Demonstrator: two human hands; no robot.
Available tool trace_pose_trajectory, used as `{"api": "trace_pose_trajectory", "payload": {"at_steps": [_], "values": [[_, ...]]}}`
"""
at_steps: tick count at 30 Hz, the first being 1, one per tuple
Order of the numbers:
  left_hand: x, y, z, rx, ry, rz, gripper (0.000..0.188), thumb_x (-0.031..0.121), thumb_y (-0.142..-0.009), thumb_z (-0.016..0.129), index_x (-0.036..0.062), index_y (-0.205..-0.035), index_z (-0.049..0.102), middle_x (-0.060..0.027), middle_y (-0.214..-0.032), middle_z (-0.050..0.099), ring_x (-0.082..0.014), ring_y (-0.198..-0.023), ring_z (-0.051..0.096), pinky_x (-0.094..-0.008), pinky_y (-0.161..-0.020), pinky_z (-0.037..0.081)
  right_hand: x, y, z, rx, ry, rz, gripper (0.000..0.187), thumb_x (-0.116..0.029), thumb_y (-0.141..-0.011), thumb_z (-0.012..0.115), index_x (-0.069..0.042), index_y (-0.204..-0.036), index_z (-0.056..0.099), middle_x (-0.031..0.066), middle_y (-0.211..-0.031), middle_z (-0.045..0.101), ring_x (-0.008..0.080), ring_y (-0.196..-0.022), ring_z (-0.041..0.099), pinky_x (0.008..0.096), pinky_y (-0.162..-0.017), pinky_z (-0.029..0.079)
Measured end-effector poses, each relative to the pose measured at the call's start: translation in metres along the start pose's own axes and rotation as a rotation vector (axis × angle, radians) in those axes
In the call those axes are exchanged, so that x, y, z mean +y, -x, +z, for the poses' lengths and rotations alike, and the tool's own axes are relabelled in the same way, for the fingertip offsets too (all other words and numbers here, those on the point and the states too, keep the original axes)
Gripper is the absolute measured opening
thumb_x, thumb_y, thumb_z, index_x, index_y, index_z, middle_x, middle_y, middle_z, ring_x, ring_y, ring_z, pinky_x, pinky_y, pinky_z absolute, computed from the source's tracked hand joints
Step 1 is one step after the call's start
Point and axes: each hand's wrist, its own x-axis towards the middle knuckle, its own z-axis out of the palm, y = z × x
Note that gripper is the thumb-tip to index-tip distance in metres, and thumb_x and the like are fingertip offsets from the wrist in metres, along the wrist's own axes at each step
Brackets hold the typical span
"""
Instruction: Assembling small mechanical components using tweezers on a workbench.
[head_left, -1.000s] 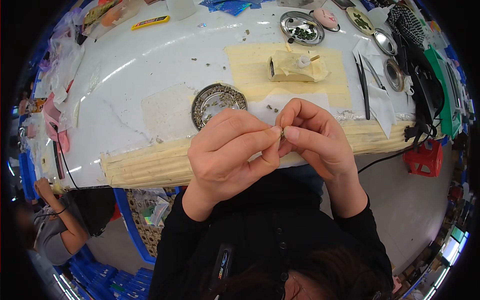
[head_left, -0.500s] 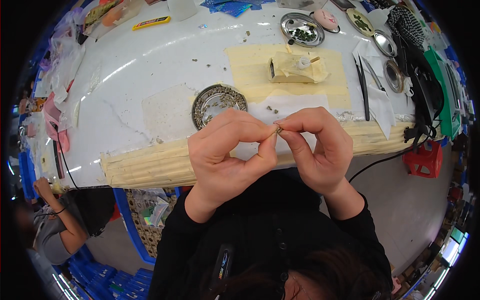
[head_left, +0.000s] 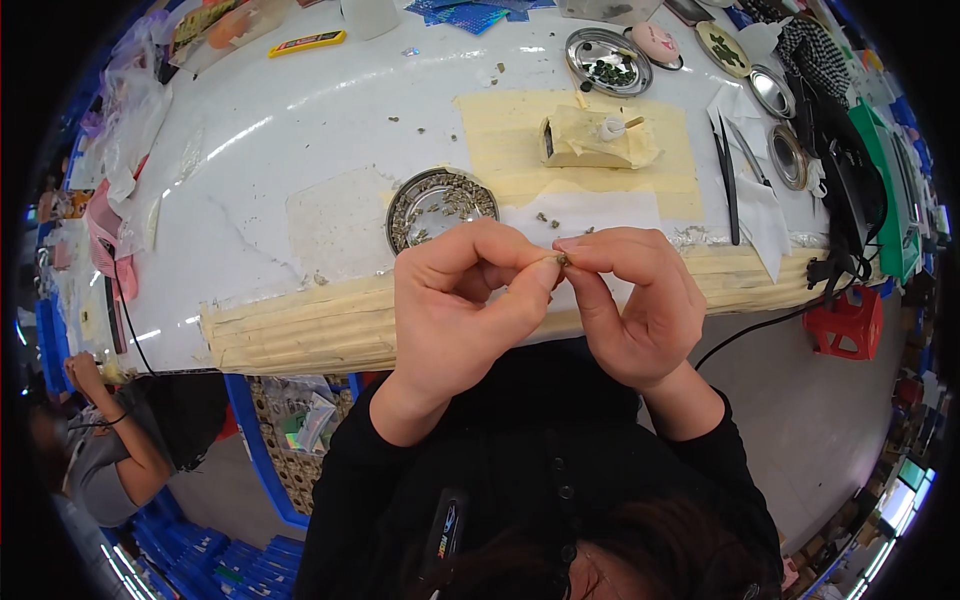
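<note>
Between my fingertips sits a tiny brownish-gold piece (head_left: 563, 260), too small to name more exactly. My left hand (head_left: 465, 305) pinches it with thumb and forefinger from one side. My right hand (head_left: 640, 300) grips it the same way from the other side, so the two hands meet over the table's front edge. Just beyond my left hand stands a round metal dish (head_left: 391, 222) holding many similar small pieces. A few more loose pieces (head_left: 547, 219) lie on a white sheet (head_left: 625, 207) past my fingers.
A tape-wrapped block (head_left: 590, 145) with a small white cup stands farther back. Black tweezers (head_left: 727, 180) lie at the right, near round tins (head_left: 788, 155). At the back is a metal plate (head_left: 640, 72) with dark green bits. A co-worker's arm (head_left: 140, 465) shows at far left.
The fingers of my left hand have shifted slightly and its back has turned a little. Both hands still hold the small piece in nearly the same spot.
</note>
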Motion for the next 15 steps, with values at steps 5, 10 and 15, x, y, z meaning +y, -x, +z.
{"api": "trace_pose_trajectory", "payload": {"at_steps": [5, 10, 15], "values": [[0.001, 0.001, -0.003, -0.042, -0.021, -0.015, 0.004, -0.006, -0.083, 0.066, -0.0054, -0.087, 0.065, -0.005, -0.083, 0.065, -0.0063, -0.076, 0.06, -0.021, -0.067, 0.049, 0.001, -0.003, -0.004, -0.051, -0.058, 0.028, 0.022, 0.01, -0.074, 0.073, 0.002, -0.093, 0.066, 0.0114, -0.082, 0.067, 0.0217, -0.072, 0.066, 0.0288, -0.062, 0.053], [0.011, -0.002, -0.008, -0.09, -0.041, -0.138, 0.003, -0.004, -0.083, 0.067, -0.0039, -0.085, 0.065, -0.0031, -0.08, 0.064, -0.0047, -0.072, 0.059, -0.0195, -0.062, 0.048, 0.003, -0.013, -0.014, -0.21, -0.14, 0.06, 0.018, 0.009, -0.077, 0.07, 0.001, -0.092, 0.067, 0.0091, -0.082, 0.067, 0.0204, -0.071, 0.065, 0.0282, -0.063, 0.052], [0.022, -0.008, -0.013, -0.175, -0.052, -0.327, 0.004, -0.002, -0.08, 0.068, -0.0027, -0.081, 0.065, -0.0017, -0.075, 0.065, -0.0038, -0.069, 0.058, -0.019, -0.06, 0.046, 0.01, -0.022, -0.029, -0.428, -0.328, 0.197, 0.012, 0.005, -0.079, 0.07, 0.0, -0.09, 0.068, 0.007, -0.082, 0.067, 0.0185, -0.072, 0.064, 0.0272, -0.063, 0.051]]}}
